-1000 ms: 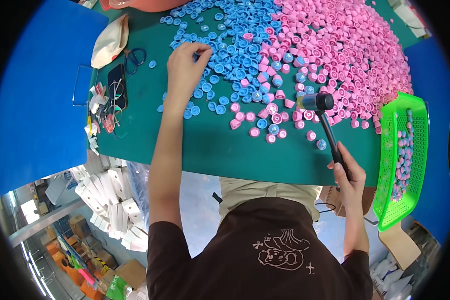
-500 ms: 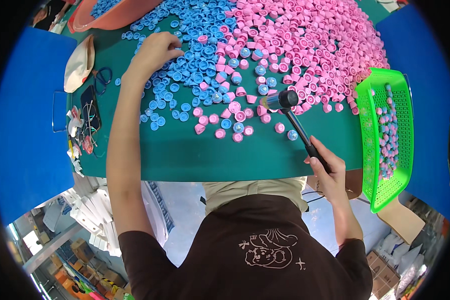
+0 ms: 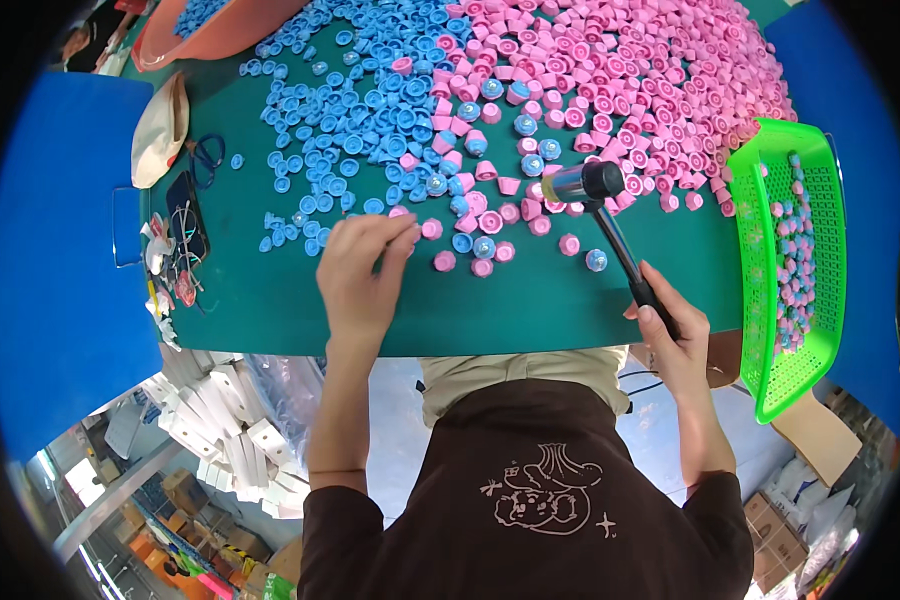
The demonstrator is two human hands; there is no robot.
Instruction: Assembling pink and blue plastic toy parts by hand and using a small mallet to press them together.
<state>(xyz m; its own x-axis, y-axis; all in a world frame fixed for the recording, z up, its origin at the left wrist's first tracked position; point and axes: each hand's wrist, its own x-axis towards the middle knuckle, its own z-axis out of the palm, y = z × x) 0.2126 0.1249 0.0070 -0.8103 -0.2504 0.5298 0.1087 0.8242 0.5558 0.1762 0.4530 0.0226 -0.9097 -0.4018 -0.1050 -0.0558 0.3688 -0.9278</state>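
My right hand (image 3: 672, 322) grips the black handle of a small mallet (image 3: 588, 184), whose head hovers over the pink caps at the near edge of the heap. My left hand (image 3: 360, 268) rests on the green table (image 3: 530, 310) with its fingertips closed around a small cap, which I can barely see, beside loose pink and blue pieces. A wide heap of blue caps (image 3: 370, 110) covers the left of the table. Pink caps (image 3: 620, 80) fill the right.
A green mesh basket (image 3: 760, 330) with several assembled pieces stands at the right edge. An orange tub (image 3: 210, 40) sits at the far left, with a beige cap (image 3: 158, 130), a phone (image 3: 185, 215) and small tools near it. Boxes lie on the floor below.
My left hand pulled back from the blue heap toward the near edge of the table, fingers now pinched. The mallet stayed raised in my right hand.
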